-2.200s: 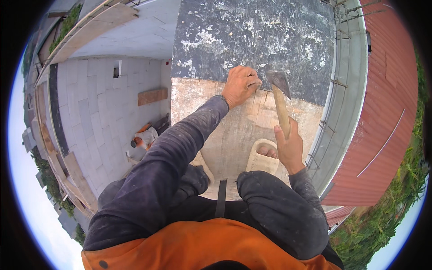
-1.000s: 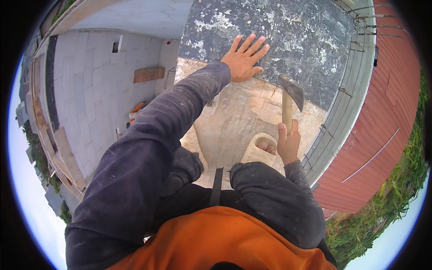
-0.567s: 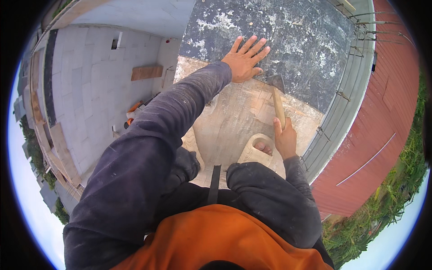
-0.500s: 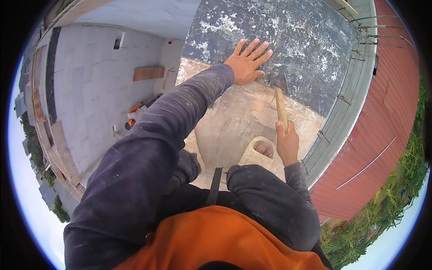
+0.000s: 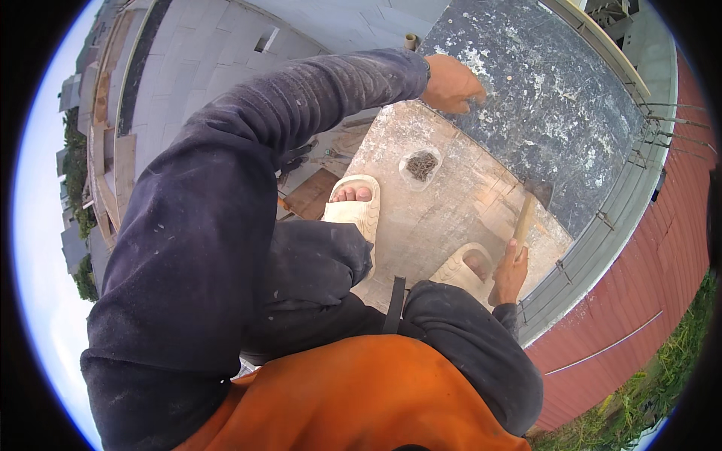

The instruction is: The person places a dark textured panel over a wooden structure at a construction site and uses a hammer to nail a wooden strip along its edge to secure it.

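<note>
My right hand (image 5: 510, 275) is wrapped round the wooden handle of a hammer (image 5: 524, 219), whose dark head rests near the border between two boards. Stretched out far ahead, my left hand (image 5: 453, 84) is over the left edge of a dark, white-speckled board (image 5: 553, 98). Its fingers are curled together; what they hold, if anything, is hidden. The dark board meets a pale, worn wooden board (image 5: 398, 233) under my feet. On the pale board, a clear plastic bag or tub of nails (image 5: 421, 165) lies between my left hand and my feet.
My sandalled feet (image 5: 353, 207) stand on the pale board. To the left it drops to a lower level by a grey block wall (image 5: 199, 68). Along the right run a concrete ledge with protruding rebar (image 5: 602, 218) and a red metal roof (image 5: 624, 263). A timber strip (image 5: 602, 45) edges the far side.
My left hand has lifted off its flat, spread position on the dark board and curled at its left edge. The view has swung left, uncovering the nails. My right hand still grips the hammer.
</note>
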Tool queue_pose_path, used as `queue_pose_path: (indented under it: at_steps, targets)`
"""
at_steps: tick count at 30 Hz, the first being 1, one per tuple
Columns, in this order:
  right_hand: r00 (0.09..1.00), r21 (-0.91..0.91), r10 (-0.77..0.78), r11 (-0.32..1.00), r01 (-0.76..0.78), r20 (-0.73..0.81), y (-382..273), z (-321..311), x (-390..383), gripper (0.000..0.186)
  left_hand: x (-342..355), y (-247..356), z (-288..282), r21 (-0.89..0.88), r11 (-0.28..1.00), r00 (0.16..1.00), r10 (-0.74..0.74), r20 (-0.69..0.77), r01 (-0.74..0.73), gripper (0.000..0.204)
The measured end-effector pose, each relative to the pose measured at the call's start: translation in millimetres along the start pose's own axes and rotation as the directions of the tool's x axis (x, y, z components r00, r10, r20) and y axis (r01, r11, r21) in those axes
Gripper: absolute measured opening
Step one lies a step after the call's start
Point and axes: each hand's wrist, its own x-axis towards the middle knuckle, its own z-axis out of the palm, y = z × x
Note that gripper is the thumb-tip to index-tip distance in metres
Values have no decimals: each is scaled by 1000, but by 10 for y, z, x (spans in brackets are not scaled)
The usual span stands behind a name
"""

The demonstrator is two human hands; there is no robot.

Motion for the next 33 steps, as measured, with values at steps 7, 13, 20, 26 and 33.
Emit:
queue_pose_path:
  at_steps: [7,13,20,26,33]
  targets:
    - [989,20,-24,1000,21,147,-16,-5,29,58,-1315,473,1063,110,994,930,56,-363,-17,10]
    - [987,-96,26,995,-11,156,-183,-116,-67,67,-1124,715,1546,137,971,930,-141,-341,197,6]
    - [993,-200,-56,977,76,101,-469,-198,-195,71,-661,881,1761,186,943,925,-207,-318,274,11]
    - [995,-133,-40,990,51,88,-499,-150,-222,68,-613,841,1792,156,961,941,-178,-288,230,12]
    - [997,-126,-8,992,18,80,-443,-160,-171,65,-748,780,1655,72,976,926,-169,-337,204,10]
